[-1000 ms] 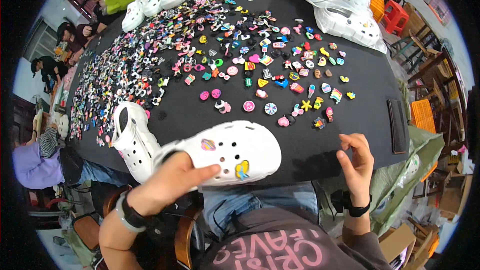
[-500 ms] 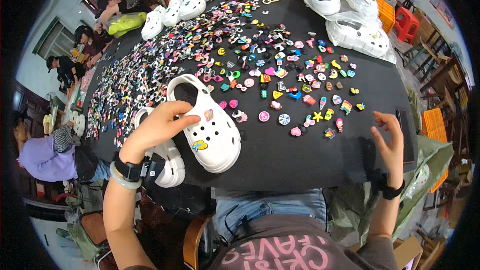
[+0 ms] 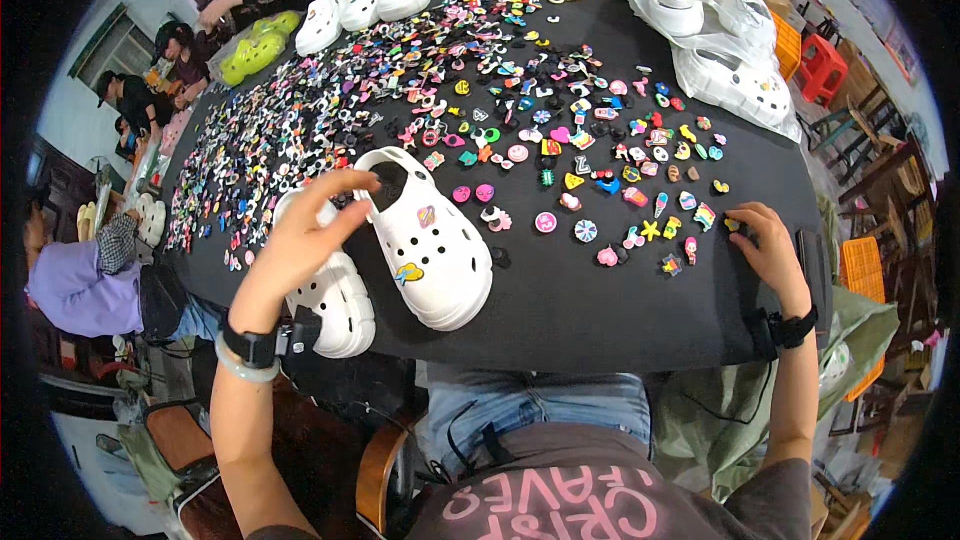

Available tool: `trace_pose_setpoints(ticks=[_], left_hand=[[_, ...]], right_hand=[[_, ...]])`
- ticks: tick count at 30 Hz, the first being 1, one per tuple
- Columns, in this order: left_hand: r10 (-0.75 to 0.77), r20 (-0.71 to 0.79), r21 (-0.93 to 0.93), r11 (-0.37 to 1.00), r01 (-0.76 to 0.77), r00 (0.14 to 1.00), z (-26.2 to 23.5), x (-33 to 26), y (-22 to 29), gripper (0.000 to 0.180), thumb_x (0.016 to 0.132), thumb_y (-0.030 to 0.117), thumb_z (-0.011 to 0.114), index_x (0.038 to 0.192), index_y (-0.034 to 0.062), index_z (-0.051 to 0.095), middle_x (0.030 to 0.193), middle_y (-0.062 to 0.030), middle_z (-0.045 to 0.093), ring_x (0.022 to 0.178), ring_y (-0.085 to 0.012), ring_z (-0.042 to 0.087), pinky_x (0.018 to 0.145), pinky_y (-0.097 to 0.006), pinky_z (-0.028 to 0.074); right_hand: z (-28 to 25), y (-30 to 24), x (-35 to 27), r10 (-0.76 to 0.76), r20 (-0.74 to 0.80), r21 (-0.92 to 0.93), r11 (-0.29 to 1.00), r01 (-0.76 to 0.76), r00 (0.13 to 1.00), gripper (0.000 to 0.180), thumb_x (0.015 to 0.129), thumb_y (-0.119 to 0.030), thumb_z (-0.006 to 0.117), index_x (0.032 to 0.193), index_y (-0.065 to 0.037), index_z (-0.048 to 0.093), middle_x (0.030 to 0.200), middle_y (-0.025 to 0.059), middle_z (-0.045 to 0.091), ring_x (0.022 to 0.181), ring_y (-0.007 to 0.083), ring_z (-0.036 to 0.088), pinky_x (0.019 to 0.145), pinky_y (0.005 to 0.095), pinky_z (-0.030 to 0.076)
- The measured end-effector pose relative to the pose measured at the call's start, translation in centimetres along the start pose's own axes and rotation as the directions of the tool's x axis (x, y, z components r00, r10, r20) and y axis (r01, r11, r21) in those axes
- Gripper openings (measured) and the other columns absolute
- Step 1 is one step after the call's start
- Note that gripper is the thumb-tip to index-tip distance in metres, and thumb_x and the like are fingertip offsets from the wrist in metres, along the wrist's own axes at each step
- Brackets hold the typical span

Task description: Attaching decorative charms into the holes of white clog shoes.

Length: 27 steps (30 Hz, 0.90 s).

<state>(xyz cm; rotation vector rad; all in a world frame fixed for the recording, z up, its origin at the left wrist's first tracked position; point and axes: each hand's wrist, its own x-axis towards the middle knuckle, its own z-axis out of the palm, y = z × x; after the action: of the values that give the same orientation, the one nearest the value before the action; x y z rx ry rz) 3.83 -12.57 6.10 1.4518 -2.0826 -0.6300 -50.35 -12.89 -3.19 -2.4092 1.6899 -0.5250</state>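
White clog [image 3: 455, 292]: two charms [image 3: 409, 273] fitted, several holes [image 3: 435, 249] bare — left hand [image 3: 312, 235] spread, right hand [image 3: 773, 252] at yellow charm [image 3: 733, 225] (grip unclear).

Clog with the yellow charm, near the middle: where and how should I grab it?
Probably by the left rim of its foot opening, from the left and above. The clog sits sole down with that opening facing up, so the rim can be pinched inside and out, clear of the yellow charm. The left grip is beside it.

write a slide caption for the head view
Left hand by a white clog, right hand at a yellow charm, with shoe charms strewn nearby.
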Motion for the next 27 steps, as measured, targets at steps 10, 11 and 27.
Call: trace_pose_setpoints(ticks=[10, 11, 27], left_hand=[[-0.260, -0.120, -0.237, 0.945, 0.227, 0.958, -8.4, -6.2, -4.5, 0.035, 0.093, 0.015, 0.060, 0.124, -0.0005, 0.056, 0.124, -0.0108, 0.061, 0.119, -0.0199, 0.054, 0.103, -0.034, 0.038], [-0.302, -0.028, -0.226, 0.931, 0.288, 0.953, -8.5, -6.5, -4.8, 0.038, 0.091, 0.017, 0.063, 0.124, -0.0004, 0.056, 0.124, -0.0107, 0.060, 0.120, -0.0199, 0.053, 0.104, -0.034, 0.038], [-0.371, 0.516, 0.098, 0.921, 0.377, 0.772, -6.1, -6.6, -3.3, 0.034, 0.082, 0.029, 0.075, 0.098, -0.0004, 0.070, 0.083, -0.0088, 0.071, 0.075, -0.0104, 0.063, 0.068, -0.028, 0.050]], right_hand=[[0.2, -1.3, -2.5, 0.335, -0.106, 0.331, 0.900, -0.284, 0.936, 0.023, 0.080, 0.003, 0.069, 0.102, 0.000, 0.065, 0.086, 0.0053, 0.065, 0.072, 0.0095, 0.058, 0.066, 0.0249, 0.047], [0.2, -2.1, -2.7, 0.322, -0.100, 0.339, 0.900, -0.272, 0.941, 0.023, 0.080, 0.003, 0.069, 0.102, 0.000, 0.065, 0.086, 0.0053, 0.065, 0.072, 0.0095, 0.058, 0.066, 0.0249, 0.047], [2.9, -20.5, -2.3, -0.163, 0.159, 0.827, 0.561, -0.041, 0.974, 0.018, 0.075, 0.000, 0.073, 0.091, -0.007, 0.075, 0.083, 0.0053, 0.070, 0.078, 0.0189, 0.061, 0.073, 0.0317, 0.046]])
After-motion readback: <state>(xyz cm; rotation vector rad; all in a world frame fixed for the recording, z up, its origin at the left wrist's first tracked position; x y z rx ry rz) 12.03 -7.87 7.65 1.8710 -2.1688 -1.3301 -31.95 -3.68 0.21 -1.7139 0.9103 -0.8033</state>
